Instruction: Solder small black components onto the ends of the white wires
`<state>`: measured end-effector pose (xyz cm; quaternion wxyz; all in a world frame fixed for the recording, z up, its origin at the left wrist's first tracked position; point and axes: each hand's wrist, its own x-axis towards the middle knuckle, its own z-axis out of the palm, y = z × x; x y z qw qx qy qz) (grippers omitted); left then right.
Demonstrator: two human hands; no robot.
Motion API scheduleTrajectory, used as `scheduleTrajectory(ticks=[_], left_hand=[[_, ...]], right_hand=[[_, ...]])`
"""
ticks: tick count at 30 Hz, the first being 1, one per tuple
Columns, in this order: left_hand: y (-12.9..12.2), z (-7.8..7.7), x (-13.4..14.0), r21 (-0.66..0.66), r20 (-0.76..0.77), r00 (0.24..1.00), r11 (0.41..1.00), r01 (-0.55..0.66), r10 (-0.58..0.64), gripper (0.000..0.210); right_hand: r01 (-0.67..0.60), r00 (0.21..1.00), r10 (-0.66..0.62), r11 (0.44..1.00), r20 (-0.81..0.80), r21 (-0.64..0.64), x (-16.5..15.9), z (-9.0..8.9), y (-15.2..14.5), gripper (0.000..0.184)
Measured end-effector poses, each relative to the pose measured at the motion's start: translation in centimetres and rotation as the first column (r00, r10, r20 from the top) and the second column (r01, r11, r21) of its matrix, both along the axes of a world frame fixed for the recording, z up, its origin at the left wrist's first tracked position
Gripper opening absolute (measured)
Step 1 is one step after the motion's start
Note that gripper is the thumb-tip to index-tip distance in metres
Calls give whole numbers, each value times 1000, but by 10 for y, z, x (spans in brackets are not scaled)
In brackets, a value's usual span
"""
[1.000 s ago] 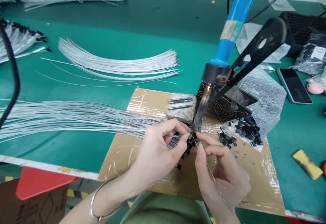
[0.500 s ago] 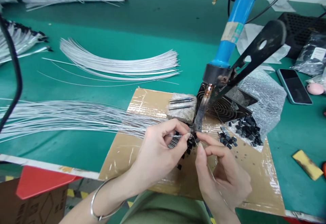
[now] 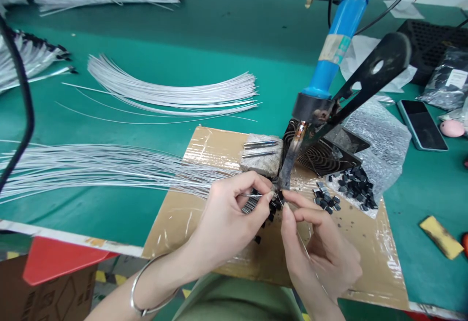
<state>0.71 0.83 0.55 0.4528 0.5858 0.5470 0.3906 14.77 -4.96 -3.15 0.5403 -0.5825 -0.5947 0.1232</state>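
Observation:
Under the tip of a blue-handled soldering iron (image 3: 292, 158), fixed in a black metal bracket (image 3: 380, 72), my two hands nearly meet. My left hand (image 3: 234, 214) pinches a thin pale wire (image 3: 252, 195) close to the iron's tip. Thumb and fingers of my right hand (image 3: 321, 243) close on a thin strand of solder wire (image 3: 303, 243) that runs back across the palm. Its front end reaches the tip. Small black pieces (image 3: 269, 214) lie beneath my fingers, partly hidden. A long spread of wires (image 3: 109, 167) extends leftward from behind my left hand.
Brown cardboard (image 3: 175, 228) covers the work spot. A grey block (image 3: 261, 165) carries several metal rods. Black connectors (image 3: 356, 187) lie on bubble wrap (image 3: 387, 136), near a black fan (image 3: 318, 153). A phone (image 3: 422, 123), yellow sponge (image 3: 441, 236) and white wire bundle (image 3: 175, 89) rest on the green table.
Both hands hold almost the same pose at the iron's tip. The whole view has shifted very slightly.

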Motion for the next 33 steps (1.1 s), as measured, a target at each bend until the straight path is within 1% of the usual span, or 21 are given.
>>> scheduleTrajectory(ticks=[8,19,22,24,30,33], left_hand=[[0,-2,-1,-22,-12,1000,1000,6,-6,12],[-1,-1,-1,22,-4,1000,1000,13,-12,13],[-1,0,-1,32,-4,1000,999,14,-14,14],[-1,1,-1,31,-3,1000,999,18,-18,14],[0,0,-3,-17,-24,1000,1000,15,-15,11],[0,-2,-3,-30,-55,998,999,29,-31,11]], right_hand=[[-10,1000,10,1000,-11,6,1,-2,0,16],[1,1000,0,999,-13,37,-1,-1,2,15],[21,1000,-22,999,20,42,-2,-1,2,14],[31,999,-31,999,21,36,-2,-1,2,15],[-8,1000,7,1000,-10,-15,0,0,0,15],[-24,998,21,998,-61,-49,0,0,0,15]])
